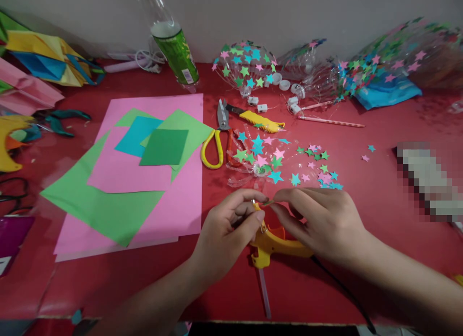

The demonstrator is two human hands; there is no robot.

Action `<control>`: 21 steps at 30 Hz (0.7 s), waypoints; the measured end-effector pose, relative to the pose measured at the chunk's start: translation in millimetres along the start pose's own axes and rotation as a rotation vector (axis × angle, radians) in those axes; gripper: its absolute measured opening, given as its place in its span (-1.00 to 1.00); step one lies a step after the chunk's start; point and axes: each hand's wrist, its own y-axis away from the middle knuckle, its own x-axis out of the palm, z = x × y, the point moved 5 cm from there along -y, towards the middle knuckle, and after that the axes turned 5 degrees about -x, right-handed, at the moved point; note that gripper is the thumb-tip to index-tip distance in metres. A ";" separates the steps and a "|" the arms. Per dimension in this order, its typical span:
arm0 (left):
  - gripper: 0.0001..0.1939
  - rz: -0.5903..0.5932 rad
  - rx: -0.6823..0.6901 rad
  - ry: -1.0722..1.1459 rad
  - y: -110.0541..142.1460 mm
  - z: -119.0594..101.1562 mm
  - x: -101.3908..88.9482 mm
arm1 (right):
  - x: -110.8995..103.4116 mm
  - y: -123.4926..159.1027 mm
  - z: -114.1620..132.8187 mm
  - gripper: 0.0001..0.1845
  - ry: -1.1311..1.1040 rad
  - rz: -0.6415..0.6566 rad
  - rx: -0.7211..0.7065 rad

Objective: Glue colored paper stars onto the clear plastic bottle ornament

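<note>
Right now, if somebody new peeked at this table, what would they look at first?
Probably the starry ball at the back, near the middle, because it's so colourful. Then maybe the big pink sheet on the left, with green paper lying on it. The bright yellow glue gun stands out too, at the front, partly hidden by the hands.

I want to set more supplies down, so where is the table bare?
To the right: red table between the right hand and the pixelated object. In front: between the left forearm and yellow glue gun. Crowded: farther back, with loose stars, scissors and yellow cutter.
</note>
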 end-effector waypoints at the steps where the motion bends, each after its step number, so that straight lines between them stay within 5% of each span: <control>1: -0.87 0.000 -0.005 0.009 0.0 0.2 -0.1 | 0.1 0.0 0.0 -0.81 -0.001 -0.002 -0.001; 21: -0.84 -0.033 -0.004 0.010 -1.9 1.7 -2.9 | 0.0 -0.8 0.0 -0.78 0.026 -0.021 0.002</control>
